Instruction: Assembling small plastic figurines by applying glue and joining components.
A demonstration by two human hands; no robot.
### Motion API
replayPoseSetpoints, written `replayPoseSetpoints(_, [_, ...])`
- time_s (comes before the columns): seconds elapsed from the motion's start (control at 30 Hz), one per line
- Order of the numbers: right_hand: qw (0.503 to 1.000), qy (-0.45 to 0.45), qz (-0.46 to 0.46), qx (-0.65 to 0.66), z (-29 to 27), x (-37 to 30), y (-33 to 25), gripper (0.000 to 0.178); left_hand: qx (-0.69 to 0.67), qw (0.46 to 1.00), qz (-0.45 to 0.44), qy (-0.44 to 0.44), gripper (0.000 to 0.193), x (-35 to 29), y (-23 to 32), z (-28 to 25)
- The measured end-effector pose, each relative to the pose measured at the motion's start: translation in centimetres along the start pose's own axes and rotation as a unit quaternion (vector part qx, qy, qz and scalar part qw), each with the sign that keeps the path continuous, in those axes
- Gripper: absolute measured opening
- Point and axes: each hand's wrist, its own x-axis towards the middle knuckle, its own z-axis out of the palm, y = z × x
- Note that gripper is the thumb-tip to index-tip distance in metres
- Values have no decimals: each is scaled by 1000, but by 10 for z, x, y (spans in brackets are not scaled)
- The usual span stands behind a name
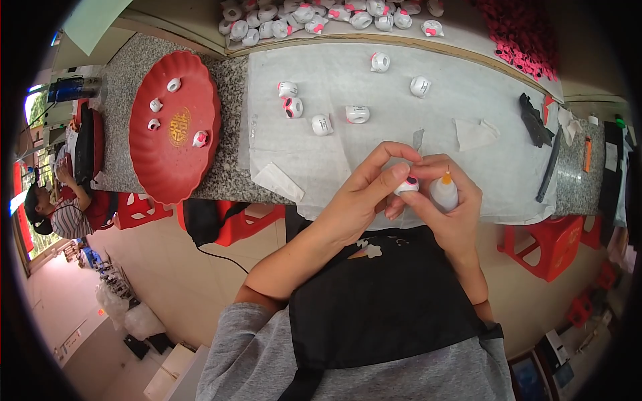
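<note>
White piece (405, 189), mid-frame: left fingers (390, 179) pinch it tight, right fingers (431, 210) grip it and a bottle (444, 195); likely fitting, next needing steadiness.

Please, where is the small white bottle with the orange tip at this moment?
In the head view, the small white bottle with the orange tip is right of centre, in the bare right hand, just right of the rounded white-and-pink piece.

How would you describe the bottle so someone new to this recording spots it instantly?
Find the large white paper sheet on the speckled grey stone counter. At its near edge, the person's bare right hand holds the small translucent white bottle. Its yellow-orange nozzle separates it from the small rounded white-and-pink piece beside it.
</note>
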Motion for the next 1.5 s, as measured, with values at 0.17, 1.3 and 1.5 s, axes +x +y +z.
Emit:
replayPoseSetpoints(0.17, [999,6,25,42,3,-1,-2,16,11,1000,3,-3,23,0,1,0])
replayPoseSetpoints(1.3, [993,58,-31,-93,2,-9,1,21,122,989,54,-57,25,-1,-2,-8])
replayPoseSetpoints(1.5, [995,52,-28,-82,10,-5,2,20,28,998,17,-49,24,-5,0,-9])
